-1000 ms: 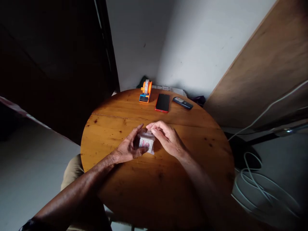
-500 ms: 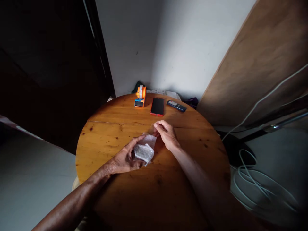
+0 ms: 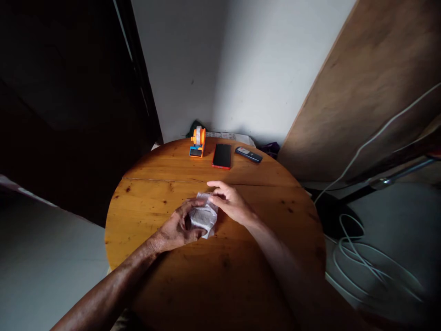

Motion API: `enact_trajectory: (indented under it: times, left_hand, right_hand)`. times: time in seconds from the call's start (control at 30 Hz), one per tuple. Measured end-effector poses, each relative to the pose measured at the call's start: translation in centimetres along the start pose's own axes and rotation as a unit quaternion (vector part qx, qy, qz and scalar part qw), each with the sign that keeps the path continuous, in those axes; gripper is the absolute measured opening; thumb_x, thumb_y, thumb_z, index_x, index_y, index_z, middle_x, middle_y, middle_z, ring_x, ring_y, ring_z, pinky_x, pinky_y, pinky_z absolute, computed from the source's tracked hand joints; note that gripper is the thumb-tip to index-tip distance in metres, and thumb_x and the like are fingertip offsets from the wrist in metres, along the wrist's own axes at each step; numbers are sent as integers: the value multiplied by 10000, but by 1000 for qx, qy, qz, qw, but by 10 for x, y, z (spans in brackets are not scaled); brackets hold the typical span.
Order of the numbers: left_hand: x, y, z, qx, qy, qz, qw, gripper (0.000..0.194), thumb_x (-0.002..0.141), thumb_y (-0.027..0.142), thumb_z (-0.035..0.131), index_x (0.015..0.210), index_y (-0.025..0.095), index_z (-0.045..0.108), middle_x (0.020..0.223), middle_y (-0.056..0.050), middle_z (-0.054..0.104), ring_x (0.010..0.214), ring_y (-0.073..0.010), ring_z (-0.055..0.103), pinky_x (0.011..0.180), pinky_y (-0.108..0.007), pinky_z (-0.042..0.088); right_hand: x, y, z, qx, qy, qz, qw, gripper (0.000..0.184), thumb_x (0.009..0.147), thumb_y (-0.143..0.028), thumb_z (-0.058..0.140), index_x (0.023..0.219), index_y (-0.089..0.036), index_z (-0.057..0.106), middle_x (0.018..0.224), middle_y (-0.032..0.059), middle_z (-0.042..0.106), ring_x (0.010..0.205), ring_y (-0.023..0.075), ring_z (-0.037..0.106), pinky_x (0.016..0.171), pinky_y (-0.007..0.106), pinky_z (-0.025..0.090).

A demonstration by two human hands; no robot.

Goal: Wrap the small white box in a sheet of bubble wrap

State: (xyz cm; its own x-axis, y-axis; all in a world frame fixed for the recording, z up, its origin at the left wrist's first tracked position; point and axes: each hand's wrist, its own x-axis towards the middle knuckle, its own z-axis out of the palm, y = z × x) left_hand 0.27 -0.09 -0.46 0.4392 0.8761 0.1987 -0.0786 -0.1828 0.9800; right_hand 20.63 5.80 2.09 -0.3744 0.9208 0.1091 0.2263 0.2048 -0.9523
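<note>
A small packet (image 3: 204,217) in clear, crinkled plastic, which looks like bubble wrap, sits over the middle of the table. My left hand (image 3: 175,228) grips it from the left, thumb on the near side and fingers curled round the far side. At the packet's far right edge is my right hand (image 3: 233,203). Its index finger stretches out to the left above the packet, apart from the thumb, whose tip meets the plastic. Nothing I can make out lies between that finger and thumb. What the plastic encloses is hidden.
On the far part of the round wooden table (image 3: 144,202) stand an orange tape dispenser (image 3: 198,142), a red-edged phone (image 3: 222,156) and a dark handset (image 3: 248,154). A white wall rises behind. To the right, a white cable (image 3: 358,257) lies coiled on the floor.
My right hand has moved slightly left onto the packet's far edge, and its pinched fingers have spread. The raised flap of plastic now lies lower. My left hand keeps its grip.
</note>
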Motion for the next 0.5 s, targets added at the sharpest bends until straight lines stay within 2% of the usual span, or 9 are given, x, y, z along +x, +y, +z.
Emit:
enact_trajectory:
  times: [0.1,0.27,0.33,0.4,0.5]
  left_hand:
    - [-1,0,1,49,10,26,998,494,749,211,770,1191,263,554,1331,-112,483,1254,-299,489,1044,-480,442]
    - [-6,11,0,54,-26,25,998,537,743,276,814,1220,267,568,1425,-103,427,1353,-321,390,1123,-458,350]
    - [-7,15,-2,7,-39,-8,999,542,784,362,787,1258,269,541,1402,-110,453,1291,-302,458,1062,-440,409]
    - [-7,17,-4,-37,-43,-54,997,554,823,449,741,1289,254,512,1282,-119,542,1154,-269,553,953,-411,475]
    - [-4,13,-7,-57,-17,-91,994,544,820,500,731,1249,216,555,1153,-111,619,1066,-248,596,897,-379,493]
  right_hand:
    - [5,4,6,-1,68,-40,997,307,832,-261,616,1134,-210,601,835,15,691,713,157,620,668,308,502]
    - [13,13,-2,30,170,-65,983,319,802,-302,637,1105,-207,608,755,-15,639,631,129,551,606,274,447]
    - [16,17,-4,45,189,-62,979,323,789,-318,642,1092,-213,605,752,-21,624,623,123,535,594,267,431]
    - [19,22,-3,48,196,-55,978,320,787,-344,641,1079,-216,606,746,-25,608,613,120,522,579,262,416]
    - [22,25,0,32,193,-50,979,315,791,-369,629,1063,-212,614,749,-18,609,622,124,531,577,259,420]
